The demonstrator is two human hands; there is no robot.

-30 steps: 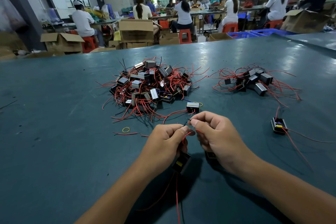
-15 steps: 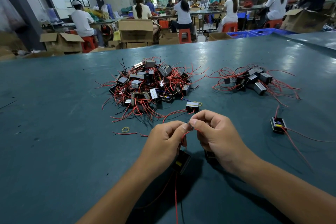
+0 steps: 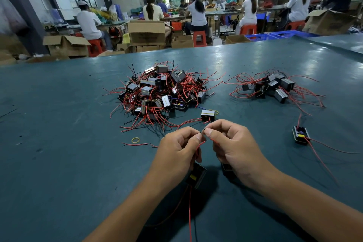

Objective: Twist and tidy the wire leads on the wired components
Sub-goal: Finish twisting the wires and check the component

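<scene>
My left hand (image 3: 177,148) and my right hand (image 3: 232,146) meet fingertip to fingertip just above the green table (image 3: 59,143). Between thumbs and forefingers both pinch the ends of thin red wire leads (image 3: 200,144). A small black component (image 3: 196,176) with a yellow mark hangs below my left hand, its red leads trailing toward me. Part of a second black component (image 3: 226,167) shows under my right hand. Beyond the hands lies a large pile of wired components (image 3: 161,92).
A smaller heap of components (image 3: 275,88) sits at the right rear. One lone component (image 3: 300,135) lies right of my hands, another (image 3: 208,116) just ahead of them. A yellow rubber band (image 3: 135,140) and a loose red wire (image 3: 135,144) lie left. People work at benches behind.
Both hands have stayed together and lifted slightly away from me, the fingertips working the wire ends; the hanging component has barely shifted.
</scene>
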